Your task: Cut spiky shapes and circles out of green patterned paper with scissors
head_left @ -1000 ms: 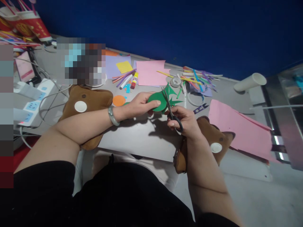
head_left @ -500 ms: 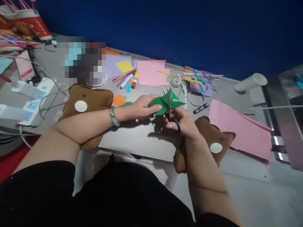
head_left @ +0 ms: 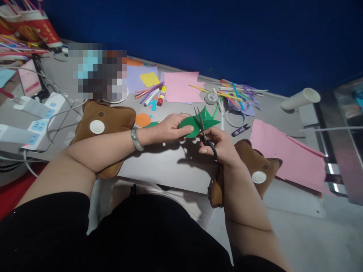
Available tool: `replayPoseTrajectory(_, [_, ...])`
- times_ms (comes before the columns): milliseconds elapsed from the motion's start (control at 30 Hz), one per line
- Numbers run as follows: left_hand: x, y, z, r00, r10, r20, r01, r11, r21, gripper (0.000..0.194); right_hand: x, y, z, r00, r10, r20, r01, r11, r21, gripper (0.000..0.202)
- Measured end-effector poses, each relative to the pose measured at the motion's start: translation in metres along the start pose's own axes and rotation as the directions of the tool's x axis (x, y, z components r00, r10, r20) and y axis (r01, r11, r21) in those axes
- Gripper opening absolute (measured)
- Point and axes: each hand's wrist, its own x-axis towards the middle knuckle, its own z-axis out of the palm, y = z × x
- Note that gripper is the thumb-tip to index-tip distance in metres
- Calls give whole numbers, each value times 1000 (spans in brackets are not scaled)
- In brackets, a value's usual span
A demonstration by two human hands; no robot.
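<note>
My left hand (head_left: 177, 127) pinches a piece of green paper (head_left: 189, 124) between thumb and fingers, above the table's front part. The paper has a rounded left side and pointed tips at the right. In my right hand (head_left: 219, 143) is a pair of scissors (head_left: 207, 140) with dark handles. Their blades cross the paper, pointing up and away from me. Fingers of my right hand are close to the paper's right edge. Beyond my left wrist lie an orange paper circle (head_left: 143, 120) and another green paper piece (head_left: 153, 124), partly covered by that hand.
Brown cushions (head_left: 116, 117) (head_left: 249, 158) lie under both forearms. Behind the hands are a glue stick (head_left: 161, 96), pink paper (head_left: 181, 86), tape rolls (head_left: 211, 98) and thread snips (head_left: 239, 130). A power strip (head_left: 42, 122) with cables stands left; a white tube (head_left: 301, 99) lies right.
The scissor blades have turned a little, now leaning further left against the green paper. The paper's right tip has shifted slightly left. My left hand has stayed almost still.
</note>
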Motion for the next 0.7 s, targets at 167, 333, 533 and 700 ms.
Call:
replayPoseTrajectory(167, [0, 0, -1, 1000, -1, -1, 1, 1000, 10, 34, -2, -1, -1, 1000, -6, 1, 6, 1000, -5, 68])
replayPoseTrajectory(333, [0, 1, -1, 1000, -16, -14, 16, 1000, 13, 33, -2, -3, 0, 1000, -11, -17, 11, 1000, 3, 67])
replayPoseTrajectory(533, [1, 2, -2, 1000, -16, -19, 16, 1000, 14, 33, -2, -1, 2, 1000, 0, -16, 1, 998, 55, 67])
replayPoseTrajectory(700, [1, 2, -2, 999, -16, -32, 15, 1000, -12, 37, -3, 0, 1, 999, 31, -11, -30, 996, 88, 67])
